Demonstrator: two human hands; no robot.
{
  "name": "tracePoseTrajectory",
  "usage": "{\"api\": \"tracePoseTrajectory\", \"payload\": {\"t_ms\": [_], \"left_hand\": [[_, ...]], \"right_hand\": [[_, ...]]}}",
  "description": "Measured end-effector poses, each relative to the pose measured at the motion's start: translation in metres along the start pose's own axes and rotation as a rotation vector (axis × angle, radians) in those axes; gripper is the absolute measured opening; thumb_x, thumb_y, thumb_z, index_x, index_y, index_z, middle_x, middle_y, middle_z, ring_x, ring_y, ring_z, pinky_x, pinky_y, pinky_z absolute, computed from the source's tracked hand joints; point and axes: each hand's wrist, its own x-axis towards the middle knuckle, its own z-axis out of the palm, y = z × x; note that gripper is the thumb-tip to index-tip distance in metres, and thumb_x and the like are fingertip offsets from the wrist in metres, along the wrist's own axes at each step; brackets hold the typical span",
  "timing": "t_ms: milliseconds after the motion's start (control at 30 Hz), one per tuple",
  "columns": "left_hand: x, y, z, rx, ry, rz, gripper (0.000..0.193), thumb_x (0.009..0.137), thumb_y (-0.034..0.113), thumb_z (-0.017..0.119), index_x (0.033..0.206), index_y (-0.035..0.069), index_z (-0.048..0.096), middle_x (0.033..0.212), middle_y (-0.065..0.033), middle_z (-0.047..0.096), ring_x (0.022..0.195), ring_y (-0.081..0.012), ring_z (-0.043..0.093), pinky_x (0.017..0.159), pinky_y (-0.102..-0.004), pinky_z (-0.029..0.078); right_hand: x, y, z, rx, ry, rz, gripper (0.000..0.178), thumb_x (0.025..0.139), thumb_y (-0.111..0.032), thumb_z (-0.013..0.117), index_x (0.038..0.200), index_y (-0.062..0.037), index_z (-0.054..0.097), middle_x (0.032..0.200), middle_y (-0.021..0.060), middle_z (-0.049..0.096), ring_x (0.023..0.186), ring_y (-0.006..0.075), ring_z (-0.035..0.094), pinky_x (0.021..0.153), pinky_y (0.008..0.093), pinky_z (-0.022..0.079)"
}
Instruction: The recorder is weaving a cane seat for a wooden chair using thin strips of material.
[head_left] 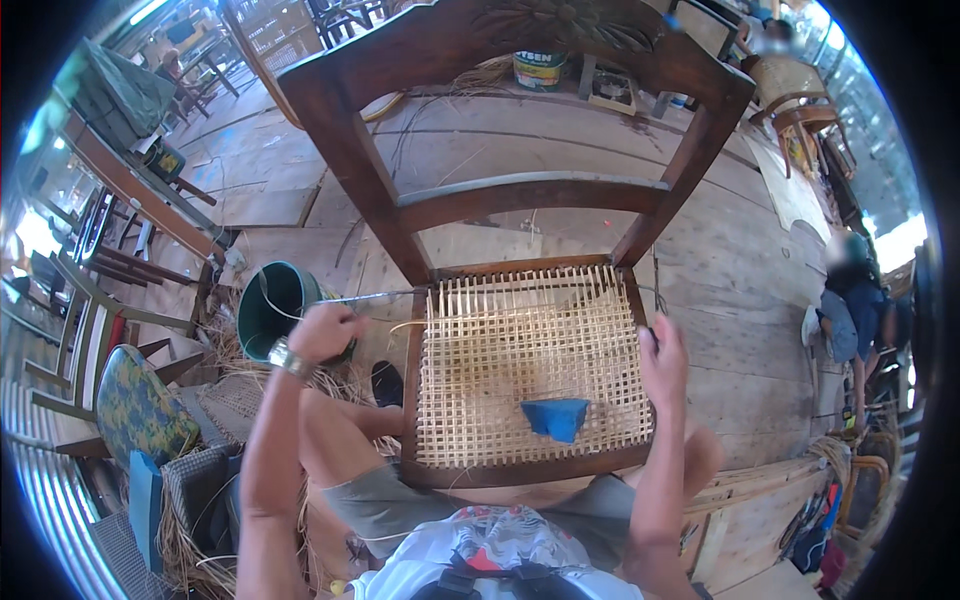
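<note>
In front of me stands a dark wooden chair [530, 200] with a carved back. Its seat is an open lattice of pale woven cane [500, 370], held by the wooden frame. My left hand [325, 333] is closed just left of the seat, on a pale cane strand [280, 308] that loops out beyond it. Above that hand, a thin grey rod [375, 297] reaches the seat's left edge near the back. My right hand [664, 362] is closed beside the right seat rail, around something dark that its fingers mostly hide. A blue angular block [557, 417] lies on the front of the weave.
A green bucket [277, 305] stands at the left, with loose cane shavings [225, 490] around it. Chair frames and a camouflage-patterned cushion [147, 405] crowd the far left. A paint bucket [539, 70] sits behind the chair. Another person [850, 300] is at the right.
</note>
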Motion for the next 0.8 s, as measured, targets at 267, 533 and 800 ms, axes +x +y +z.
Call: {"api": "tracePoseTrajectory", "payload": {"t_ms": [267, 533, 800], "left_hand": [[-0.109, 0.091, -0.124, -0.385, 0.197, 0.262, 0.015, 0.093, 0.015, 0.07, 0.092, 0.0, 0.069, 0.075, -0.0048, 0.06, 0.068, -0.0128, 0.057, 0.064, -0.0285, 0.045], [-0.136, -0.002, -0.152, 0.193, 0.652, 0.178, 0.02, 0.089, 0.017, 0.072, 0.088, -0.002, 0.067, 0.08, -0.0152, 0.064, 0.069, -0.0326, 0.059, 0.063, -0.0399, 0.045], [-0.163, -0.11, -0.145, -0.176, 0.58, -0.2, 0.025, 0.087, 0.024, 0.077, 0.085, 0.0, 0.07, 0.066, -0.0012, 0.057, 0.065, -0.0062, 0.046, 0.061, -0.0297, 0.042]], "right_hand": [[0.012, -0.269, 0.101, 0.289, -0.842, -0.667, 0.061, 0.104, -0.047, 0.044, 0.148, -0.0048, 0.043, 0.138, 0.0158, 0.058, 0.127, 0.0278, 0.057, 0.11, 0.0356, 0.041], [0.108, -0.138, 0.121, 0.106, -1.299, -0.347, 0.038, 0.103, -0.038, 0.052, 0.116, -0.0037, 0.065, 0.099, 0.0046, 0.068, 0.094, 0.0149, 0.062, 0.089, 0.0315, 0.05], [0.083, -0.16, 0.164, 0.127, -1.235, -0.438, 0.018, 0.097, -0.02, 0.061, 0.099, -0.0039, 0.067, 0.081, 0.002, 0.065, 0.075, 0.0106, 0.06, 0.07, 0.0302, 0.051]]}}
